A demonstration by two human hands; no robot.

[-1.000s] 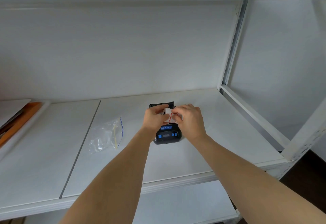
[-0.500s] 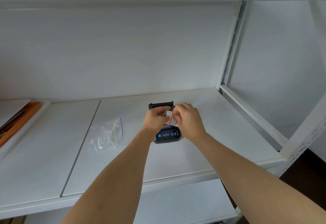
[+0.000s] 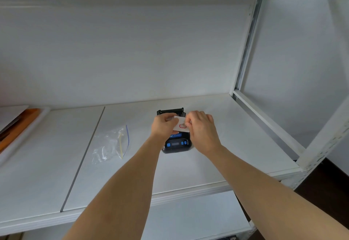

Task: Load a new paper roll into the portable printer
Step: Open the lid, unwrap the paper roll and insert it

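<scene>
White paper roll (image 3: 181,125): hovering mid-frame, over the black printer (image 3: 176,143).
Left hand (image 3: 164,125): fingers pinching it.
Right hand (image 3: 203,129): fingers pinching it too.

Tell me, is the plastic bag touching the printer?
Apart. The head view shows bare white shelf between the plastic bag and the printer.

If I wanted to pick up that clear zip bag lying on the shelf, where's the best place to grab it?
Probably pinch the clear zip bag at its far edge, by the blue zip line, coming down from above. It lies flat and crumpled on the white shelf, so there is no side to wrap around, and the sealed strip looks the stiffest part. A thin yellowish stick inside lies near that edge, so grip beside it.
</scene>
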